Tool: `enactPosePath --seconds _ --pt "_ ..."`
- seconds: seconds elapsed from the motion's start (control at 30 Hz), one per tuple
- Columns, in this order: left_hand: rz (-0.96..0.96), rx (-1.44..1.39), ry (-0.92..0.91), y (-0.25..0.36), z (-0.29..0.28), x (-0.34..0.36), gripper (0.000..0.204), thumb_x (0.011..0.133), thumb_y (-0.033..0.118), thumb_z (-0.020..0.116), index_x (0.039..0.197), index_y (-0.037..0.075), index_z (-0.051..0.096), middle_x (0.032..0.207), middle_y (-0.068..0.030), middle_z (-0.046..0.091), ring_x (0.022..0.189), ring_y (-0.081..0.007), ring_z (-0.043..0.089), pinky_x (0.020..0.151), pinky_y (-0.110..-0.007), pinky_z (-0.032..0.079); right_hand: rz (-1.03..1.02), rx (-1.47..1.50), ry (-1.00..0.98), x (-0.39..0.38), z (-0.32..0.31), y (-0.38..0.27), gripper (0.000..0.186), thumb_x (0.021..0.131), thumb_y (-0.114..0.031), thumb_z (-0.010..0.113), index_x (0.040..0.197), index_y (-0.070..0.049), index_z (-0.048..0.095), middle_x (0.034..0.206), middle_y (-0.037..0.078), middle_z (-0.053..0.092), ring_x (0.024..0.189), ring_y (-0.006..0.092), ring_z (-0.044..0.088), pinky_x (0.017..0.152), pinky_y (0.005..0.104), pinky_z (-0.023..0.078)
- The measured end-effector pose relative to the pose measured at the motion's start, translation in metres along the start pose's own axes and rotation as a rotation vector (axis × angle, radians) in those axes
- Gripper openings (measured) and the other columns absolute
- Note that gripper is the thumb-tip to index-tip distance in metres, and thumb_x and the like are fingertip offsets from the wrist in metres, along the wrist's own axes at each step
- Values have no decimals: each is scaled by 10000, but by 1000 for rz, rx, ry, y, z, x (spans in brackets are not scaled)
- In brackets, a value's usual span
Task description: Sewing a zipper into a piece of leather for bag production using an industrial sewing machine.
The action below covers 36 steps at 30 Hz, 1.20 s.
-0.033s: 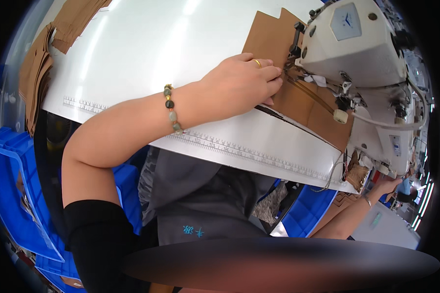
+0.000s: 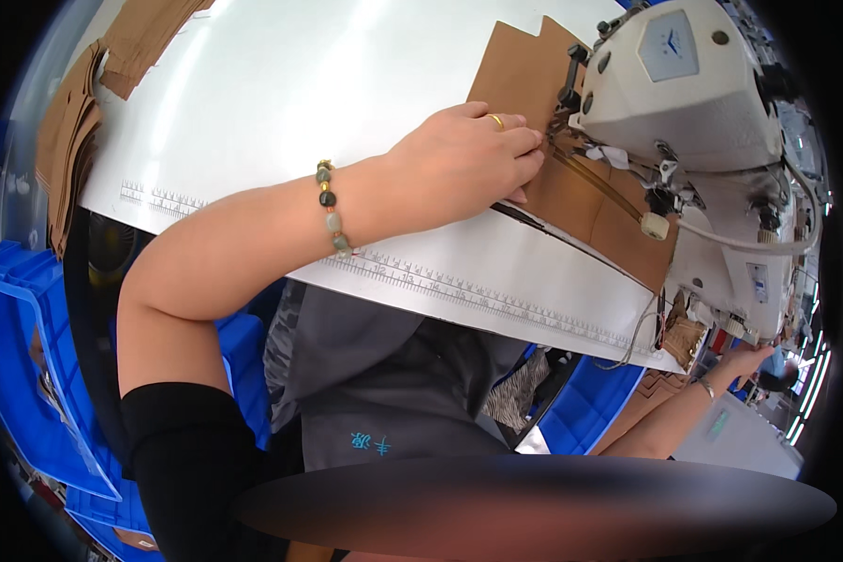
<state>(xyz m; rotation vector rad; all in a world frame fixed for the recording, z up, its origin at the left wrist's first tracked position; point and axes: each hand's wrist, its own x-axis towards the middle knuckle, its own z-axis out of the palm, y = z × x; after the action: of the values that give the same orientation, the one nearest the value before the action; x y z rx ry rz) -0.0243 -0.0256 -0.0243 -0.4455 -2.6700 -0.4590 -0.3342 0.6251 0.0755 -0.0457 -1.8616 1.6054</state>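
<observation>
We have our left hand (image 2: pixel 473 161) palm down on a brown sheet (image 2: pixel 520 70), just beside the front of a white sewing machine (image 2: pixel 693 94). Its 4 fingers are bent and pressed close together, their tips pointing toward the machine's working end. The thumb is partly tucked under the near side of the hand, so we cannot tell whether it pinches the sheet. On this hand we wear 1 gold ring (image 2: pixel 497 121), and around the wrist 1 beaded bracelet (image 2: pixel 333 222).

The sheet lies on the white table (image 2: pixel 281 112), partly under the machine's head, its far edge cut with a step and its near edge slanting down to the right. A thin brass rod (image 2: pixel 599 183) passes over it, with a pale knob (image 2: pixel 655 226) at its lower right end.

Our right hand (image 2: pixel 742 361) is at the far right, near the lower end of the machine. It is small there, and we cannot tell whether its fingers grip anything.

Ruler marks (image 2: pixel 459 293) run along the table's near edge. At the far left we see more brown pieces (image 2: pixel 68 150) stacked over the edge, above a blue bin (image 2: pixel 14 281). Below the table is our grey apron (image 2: pixel 384 403).
</observation>
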Motion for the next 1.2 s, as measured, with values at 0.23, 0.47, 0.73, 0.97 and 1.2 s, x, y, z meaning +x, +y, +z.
enactPosePath --seconds 0.23,0.47,0.73,0.97,1.2 --pt "-9 9 -54 1 6 -1 380 970 331 676 1230 56 714 1316 -47 690 1313 -214 618 1052 -368 509 148 -196 -79 36 16 -45 535 1110 -379 513 1466 20 542 1451 173 603 1302 313 605 1089 447 505" --pt "-18 2 -30 3 7 -2 363 959 324 692 1197 52 726 1299 -68 696 1298 -228 632 1025 -367 514 208 -40 -70 50 3 -34 444 1054 -256 638 1423 -8 616 1352 138 666 1197 275 663 983 410 575" --pt "-20 47 -91 6 6 -1 396 963 332 686 1221 34 722 1286 -79 698 1295 -238 632 1026 -381 511 220 -46 -72 78 -13 -25 492 1026 -227 676 1463 -19 593 1367 125 662 1201 267 665 1000 395 573" --pt "-15 78 -46 6 7 -1 390 956 322 692 1210 28 728 1276 -74 699 1291 -222 631 998 -378 517 225 -109 -172 102 -14 -29 474 1032 -246 679 1434 -5 609 1386 123 656 1244 268 643 1060 386 533" --pt "-12 63 -69 6 6 -1 384 947 314 702 1202 28 733 1243 -52 705 1240 -201 645 965 -351 519 13 -73 -116 31 8 -26 692 1060 -378 625 1631 -78 372 1654 119 397 1440 308 470 1179 464 416"
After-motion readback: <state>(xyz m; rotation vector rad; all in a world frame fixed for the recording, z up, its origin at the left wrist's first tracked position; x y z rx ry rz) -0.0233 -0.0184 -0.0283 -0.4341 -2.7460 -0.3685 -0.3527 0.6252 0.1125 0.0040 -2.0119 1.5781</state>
